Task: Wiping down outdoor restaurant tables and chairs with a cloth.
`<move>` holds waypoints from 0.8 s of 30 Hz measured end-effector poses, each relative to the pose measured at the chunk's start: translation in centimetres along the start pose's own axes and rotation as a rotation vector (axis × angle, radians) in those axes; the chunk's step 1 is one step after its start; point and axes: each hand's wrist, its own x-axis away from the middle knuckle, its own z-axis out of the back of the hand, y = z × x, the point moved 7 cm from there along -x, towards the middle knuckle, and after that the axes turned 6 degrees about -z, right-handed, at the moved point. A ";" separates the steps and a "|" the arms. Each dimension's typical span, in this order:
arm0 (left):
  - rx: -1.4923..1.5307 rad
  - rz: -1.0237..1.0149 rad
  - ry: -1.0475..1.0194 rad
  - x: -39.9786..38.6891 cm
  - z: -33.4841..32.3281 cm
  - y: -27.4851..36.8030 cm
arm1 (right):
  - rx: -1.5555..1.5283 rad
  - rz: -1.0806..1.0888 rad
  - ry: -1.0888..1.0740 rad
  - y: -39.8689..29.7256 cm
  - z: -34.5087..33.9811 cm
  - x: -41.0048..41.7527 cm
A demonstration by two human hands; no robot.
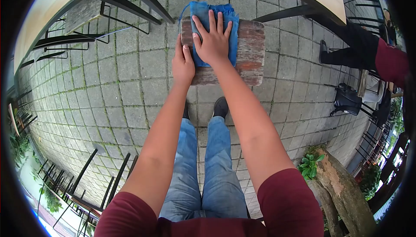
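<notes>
A blue cloth [232, 43] with a frayed far edge lies on the worn wooden seat of a stool [250, 51], towards its left side. My right hand [213, 40] rests flat on the cloth with the fingers spread, pressing it to the wood. At the seat's left edge is my left hand [184, 59], its fingers along the side and its thumb near the cloth. Whether those fingers grip the edge cannot be made out. Part of the cloth reaches past the seat's far edge, and a loose blue strand hangs at its left corner.
Tables with dark metal legs [282, 12] stand ahead. A stool [83, 14] is at the upper left, and metal-framed chairs [118, 175] at the lower left. To the right are another person [357, 48], a black bag [347, 99] and a tree trunk [341, 188]. Paving [130, 71] covers the ground.
</notes>
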 end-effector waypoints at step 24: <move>-0.659 -0.501 -0.100 2.3 -1.3 2.6 | 0.015 -0.066 -0.209 1.4 2.6 10.1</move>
